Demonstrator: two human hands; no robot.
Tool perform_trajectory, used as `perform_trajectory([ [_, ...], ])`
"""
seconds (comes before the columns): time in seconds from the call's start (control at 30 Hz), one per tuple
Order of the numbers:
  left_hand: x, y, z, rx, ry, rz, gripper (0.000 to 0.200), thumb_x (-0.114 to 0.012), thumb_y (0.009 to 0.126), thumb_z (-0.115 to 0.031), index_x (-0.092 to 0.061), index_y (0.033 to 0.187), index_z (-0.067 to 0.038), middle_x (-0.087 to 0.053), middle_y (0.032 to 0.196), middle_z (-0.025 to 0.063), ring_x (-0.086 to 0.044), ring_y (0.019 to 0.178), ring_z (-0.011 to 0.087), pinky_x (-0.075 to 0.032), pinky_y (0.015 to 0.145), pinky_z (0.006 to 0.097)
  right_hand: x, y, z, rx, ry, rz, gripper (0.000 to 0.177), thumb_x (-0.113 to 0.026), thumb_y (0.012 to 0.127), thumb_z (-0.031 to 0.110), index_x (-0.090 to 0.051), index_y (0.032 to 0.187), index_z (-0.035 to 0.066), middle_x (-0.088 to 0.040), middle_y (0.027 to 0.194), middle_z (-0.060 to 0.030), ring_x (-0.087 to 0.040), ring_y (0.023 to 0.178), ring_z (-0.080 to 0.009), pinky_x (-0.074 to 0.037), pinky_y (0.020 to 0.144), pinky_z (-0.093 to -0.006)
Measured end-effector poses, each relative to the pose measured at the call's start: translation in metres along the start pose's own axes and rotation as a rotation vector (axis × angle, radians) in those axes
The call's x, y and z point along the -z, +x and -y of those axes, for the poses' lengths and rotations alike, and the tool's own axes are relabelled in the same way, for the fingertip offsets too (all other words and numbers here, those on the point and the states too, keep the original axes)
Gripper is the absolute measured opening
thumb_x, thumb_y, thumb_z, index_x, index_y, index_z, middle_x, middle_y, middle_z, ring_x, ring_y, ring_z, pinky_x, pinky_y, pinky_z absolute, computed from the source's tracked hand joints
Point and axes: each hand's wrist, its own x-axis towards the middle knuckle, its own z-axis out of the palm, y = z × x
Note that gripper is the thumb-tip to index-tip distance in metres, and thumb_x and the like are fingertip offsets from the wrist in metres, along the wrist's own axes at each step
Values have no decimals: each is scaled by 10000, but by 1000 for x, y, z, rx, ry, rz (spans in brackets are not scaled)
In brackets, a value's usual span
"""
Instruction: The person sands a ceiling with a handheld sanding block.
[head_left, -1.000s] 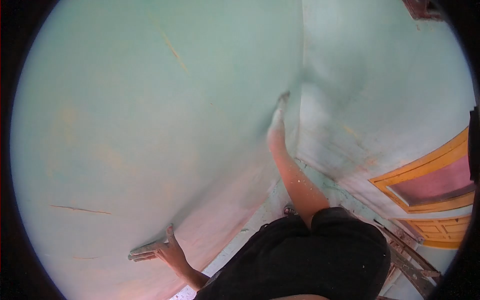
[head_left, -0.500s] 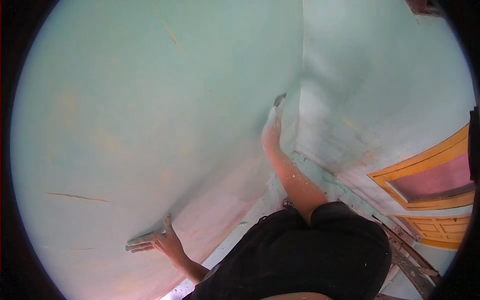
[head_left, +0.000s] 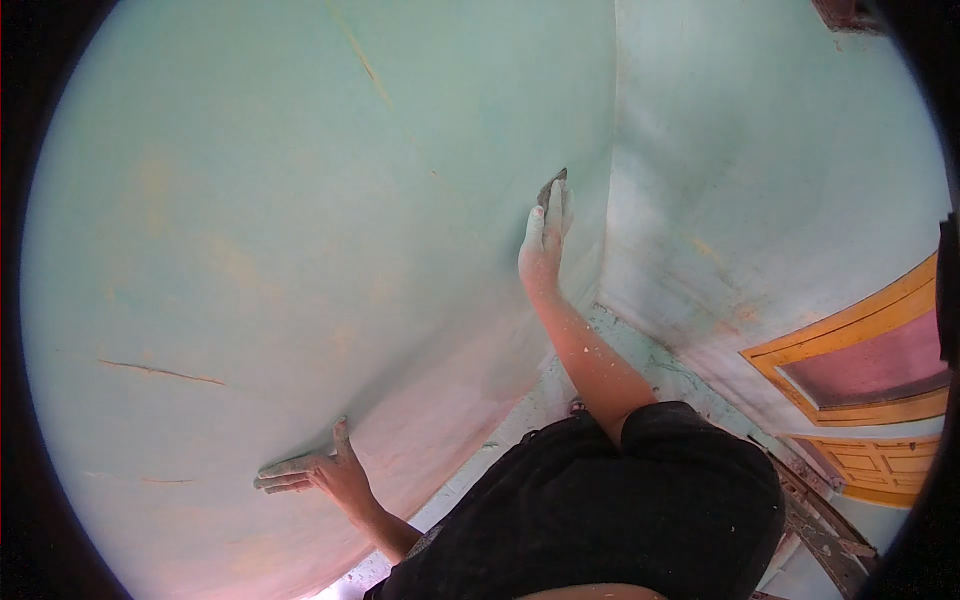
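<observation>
My left hand (head_left: 318, 470), dusted with whitish powder, lies against the pale green wall (head_left: 250, 330) at the lower left, its fingers pointing left and its thumb raised apart. Nothing shows in it. Near the corner between two walls, my right hand (head_left: 547, 232) is white with dust and holds a small dark grey piece (head_left: 551, 188) against the wall, mostly under the fingers. What that piece is cannot be made out. Thin cracks (head_left: 162, 372) run across the wall above and left of my left hand.
A second wall (head_left: 760, 170) meets the first at the right. An orange-framed pink panel (head_left: 870, 365) and an orange panelled piece (head_left: 880, 465) stand at the right edge. Wooden planks (head_left: 825, 520) lie below them, near the dusty floor (head_left: 640, 345).
My right hand has turned so that its thumb shows, and it sits slightly higher with the dark piece. My left hand stays nearly in place. The view has shifted a little.
</observation>
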Motion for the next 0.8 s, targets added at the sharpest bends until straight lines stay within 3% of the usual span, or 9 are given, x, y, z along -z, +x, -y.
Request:
perform_trajectory([
  [0.27, -15, 2, 17, -138, -29, -167, 736, -717, 826, -472, -554, 1173, 158, -539, 1247, 325, -469, 1169, 449, -341, 1009, 520, -4, -26, 36, 238, -53, 174, 639, -324, 1006, 277, -91, 1504, -48, -34, 1569, -275, -29, 1461, -407, -32, 1176, -495],
  [0.33, -1, 1, 3, 52, 21, 41, 790, -719, 820, -479, -510, 1229, 163, -522, 1277, 321, -440, 1200, 471, -300, 1035, 545, -8, -25, 13, 39, -51, 76, 657, -309, 1011, 297, -46, 1508, -43, -15, 1579, -252, -5, 1466, -389, -2, 1176, -488],
  [0.37, -4, 4, 10, 56, 15, 31, 790, -719, 820, -479, -510, 1229, 163, -522, 1277, 321, -440, 1200, 471, -300, 1035, 545, -12, -27, 2, 47, -42, 79, 657, -309, 1011, 297, -46, 1508, -43, -15, 1579, -252, -5, 1466, -389, -2, 1176, -488],
  [0.43, -18, 5, 24, -78, -38, -74, 834, -716, 811, -509, -499, 1238, 174, -479, 1310, 353, -399, 1230, 487, -254, 1034, 598, -12, -27, -18, -363, 74, 0, 679, -325, 1006, 291, -12, 1507, -45, 2, 1579, -252, 31, 1467, -383, 26, 1176, -479],
  [0.47, -17, 6, 24, -78, -44, -72, 834, -716, 811, -509, -499, 1238, 174, -479, 1310, 353, -399, 1230, 487, -254, 1034, 598, -14, -24, -12, -358, 71, -2, 679, -325, 1006, 291, -12, 1507, -45, 2, 1579, -252, 31, 1467, -383, 26, 1176, -479],
  [0.53, -13, 5, 20, 1, -38, -14, 1037, -715, 787, -559, -298, 1373, 188, -222, 1458, 406, -200, 1358, 522, -158, 1064, 655, -20, -17, 17, -345, 106, -37, 631, -301, 1015, 248, -54, 1493, -80, -7, 1582, -246, -6, 1478, -337, -1, 1188, -432],
  [0.57, -20, 8, 27, -6, -29, -10, 1037, -715, 787, -559, -298, 1373, 188, -222, 1458, 406, -200, 1358, 522, -158, 1064, 655, -23, -20, 28, -174, 34, -1, 638, -306, 1012, 252, -53, 1491, -85, -3, 1579, -255, -5, 1476, -350, 2, 1185, -444],
  [0.63, -50, 13, 48, -185, 4, -493, 1260, -715, 752, -613, 0, 1438, 166, 109, 1496, 402, 61, 1397, 547, -65, 1087, 674, -25, -23, 62, 111, -43, 73, 666, -350, 987, 227, -46, 1492, -83, -2, 1575, -264, 12, 1471, -374, -4, 1175, -483],
  [0.8, -47, 20, 63, -120, 47, -284, 1403, -721, 686, -690, 138, 1433, 131, 209, 1489, 371, 195, 1379, 543, 0, 1067, 707, -11, -42, 69, 239, -37, 269, 687, -391, 956, 174, -46, 1493, -82, 1, 1567, -284, 31, 1466, -397, -24, 1173, -498],
])
